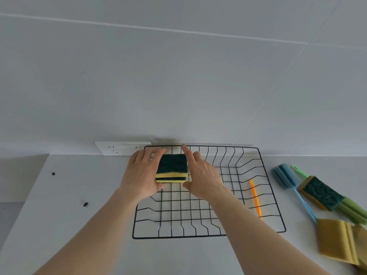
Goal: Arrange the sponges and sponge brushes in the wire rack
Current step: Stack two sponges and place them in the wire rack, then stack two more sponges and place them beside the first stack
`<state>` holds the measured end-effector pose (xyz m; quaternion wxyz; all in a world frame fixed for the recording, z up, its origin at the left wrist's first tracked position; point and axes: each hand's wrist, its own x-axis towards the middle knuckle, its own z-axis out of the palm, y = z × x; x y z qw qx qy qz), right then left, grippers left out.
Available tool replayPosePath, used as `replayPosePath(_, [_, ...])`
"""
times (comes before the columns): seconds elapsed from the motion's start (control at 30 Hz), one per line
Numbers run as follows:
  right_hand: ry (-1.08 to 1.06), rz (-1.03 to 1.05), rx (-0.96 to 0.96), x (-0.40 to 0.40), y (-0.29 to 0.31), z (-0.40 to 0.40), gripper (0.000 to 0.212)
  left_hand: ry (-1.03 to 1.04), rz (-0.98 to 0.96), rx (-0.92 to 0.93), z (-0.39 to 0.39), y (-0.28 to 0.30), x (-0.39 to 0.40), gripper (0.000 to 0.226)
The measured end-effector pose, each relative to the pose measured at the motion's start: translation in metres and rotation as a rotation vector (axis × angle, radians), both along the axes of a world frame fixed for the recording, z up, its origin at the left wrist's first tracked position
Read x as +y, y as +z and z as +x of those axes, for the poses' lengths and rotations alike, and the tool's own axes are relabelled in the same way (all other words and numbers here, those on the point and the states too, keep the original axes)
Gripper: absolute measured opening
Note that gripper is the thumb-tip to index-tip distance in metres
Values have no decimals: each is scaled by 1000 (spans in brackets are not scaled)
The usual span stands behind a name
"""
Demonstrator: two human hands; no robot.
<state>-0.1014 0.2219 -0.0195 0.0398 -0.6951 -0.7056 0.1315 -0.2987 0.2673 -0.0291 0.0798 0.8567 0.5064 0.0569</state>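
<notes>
A black wire rack (268, 195) lies on the white counter. In its far left corner stands a stack of two yellow-and-green sponges (172, 168). My left hand (142, 171) presses against the stack's left side and my right hand (200, 172) against its right side, forefinger stretched toward the back wire. An orange-handled brush (255, 199) lies inside the rack on the right. Outside, to the right, lie a blue sponge brush (286, 175), a green sponge brush (351, 209), a green-topped sponge (321, 192) and yellow sponges (335, 241).
A white wall socket plate (117, 148) sits behind the rack's left corner. The tiled wall rises just behind the rack. Two small dark marks (85, 204) dot the counter at the left, near its left edge.
</notes>
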Motion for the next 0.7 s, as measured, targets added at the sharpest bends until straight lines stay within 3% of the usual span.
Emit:
replayPosePath(0.3, [-48, 34, 42, -62, 31, 57, 68, 68, 67, -66, 28, 34, -46, 85])
replayPosePath(0.47, [-88, 82, 75, -121, 45, 125, 43, 14, 30, -158, 100, 52, -96, 63])
replayPosePath(0.7, [-256, 94, 82, -205, 59, 242, 32, -135, -88, -223, 240, 58, -175, 49])
